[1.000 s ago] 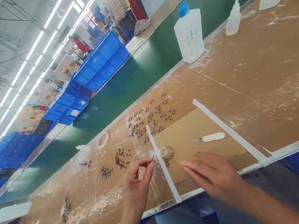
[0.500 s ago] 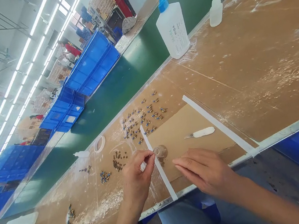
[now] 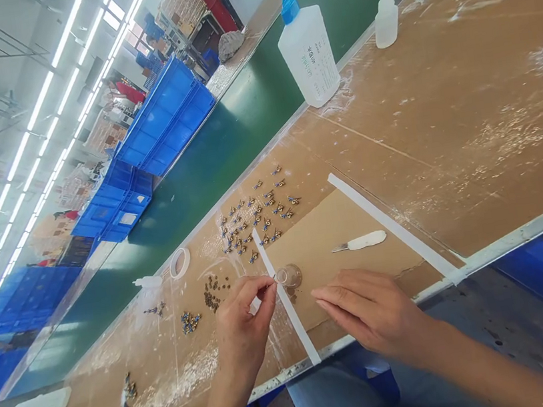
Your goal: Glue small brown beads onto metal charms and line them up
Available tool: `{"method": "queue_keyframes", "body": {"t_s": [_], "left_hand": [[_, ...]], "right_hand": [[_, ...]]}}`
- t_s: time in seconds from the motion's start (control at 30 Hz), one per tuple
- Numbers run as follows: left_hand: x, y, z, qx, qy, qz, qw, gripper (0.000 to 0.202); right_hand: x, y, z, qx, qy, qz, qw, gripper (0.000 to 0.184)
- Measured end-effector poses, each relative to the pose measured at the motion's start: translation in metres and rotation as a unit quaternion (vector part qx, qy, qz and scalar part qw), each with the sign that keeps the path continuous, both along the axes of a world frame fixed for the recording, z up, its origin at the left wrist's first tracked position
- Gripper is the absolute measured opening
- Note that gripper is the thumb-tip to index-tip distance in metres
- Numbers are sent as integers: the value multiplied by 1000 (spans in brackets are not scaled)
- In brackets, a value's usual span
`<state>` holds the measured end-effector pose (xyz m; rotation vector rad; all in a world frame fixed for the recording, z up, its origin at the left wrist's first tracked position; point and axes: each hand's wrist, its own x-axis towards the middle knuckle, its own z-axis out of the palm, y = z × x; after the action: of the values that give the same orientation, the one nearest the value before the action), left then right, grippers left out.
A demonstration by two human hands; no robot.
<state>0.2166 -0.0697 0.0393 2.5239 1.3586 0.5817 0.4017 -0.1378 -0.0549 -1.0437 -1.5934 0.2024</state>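
My left hand (image 3: 248, 321) is closed in a pinch at the left rim of a small clear cup (image 3: 289, 276). A tiny dark tip shows at its fingertips, too small to name. The cup stands on a cardboard sheet (image 3: 316, 231) edged with white tape. To the right of the cup my right hand (image 3: 366, 304) hovers with thumb and fingers pressed together; whatever they hold, if anything, is hidden. Beyond it lies a white-handled knife (image 3: 366, 240). Several small blue-and-gold pieces (image 3: 258, 219) are spread out behind the cup. Small dark round pieces (image 3: 212, 294) lie left of it.
A large white bottle with a blue cap (image 3: 310, 56) and a small nozzle bottle (image 3: 386, 19) stand at the back. A tape roll (image 3: 179, 263) and another pile of small pieces (image 3: 190, 321) lie leftward. Behind the table runs a green belt (image 3: 248, 109) with blue crates (image 3: 165, 131) past it.
The whole view has shifted slightly, moving things a little to the left. Both hands keep nearly the same pose, the left still pinching at the cup.
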Motion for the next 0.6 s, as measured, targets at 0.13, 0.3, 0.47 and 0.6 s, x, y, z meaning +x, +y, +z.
{"method": "queue_keyframes", "body": {"t_s": [0.13,0.3,0.47,0.6], "left_hand": [[-21,-12,7,-8,-41,101,994,7],[-82,-33,-8,-56,-174,284,941,19],[-130,-55,-40,-104,-223,373,895,29],[-142,-63,-57,-106,-238,382,887,31]], "right_hand": [[1,-1,0,9,-5,-8,1000,13],[0,-3,-5,18,-14,-6,1000,14],[1,-5,-8,46,-52,-11,998,14],[1,-6,-4,51,-71,-15,996,14]]}}
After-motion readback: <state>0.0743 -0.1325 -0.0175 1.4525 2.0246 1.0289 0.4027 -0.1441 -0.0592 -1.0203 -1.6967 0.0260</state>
